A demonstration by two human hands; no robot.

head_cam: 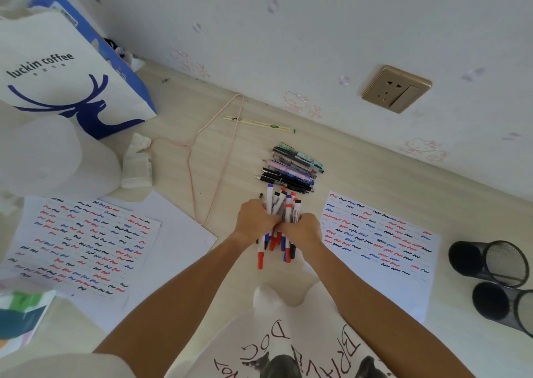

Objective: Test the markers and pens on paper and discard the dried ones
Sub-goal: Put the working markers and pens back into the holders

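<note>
Both hands grip one bundle of markers with red, blue and black caps in the middle of the desk. My left hand wraps the bundle's left side and my right hand wraps its right side; marker ends stick out above and below the hands. Just beyond lies a row of pens, side by side. A sheet of paper covered in red, blue and black squiggles lies to the right. A second squiggled sheet lies to the left.
Two black mesh pen cups lie on their sides at the right. A paper coffee bag, a pink wire hanger, wrapped chopsticks and a tissue pack sit at the back left. A wall socket is behind.
</note>
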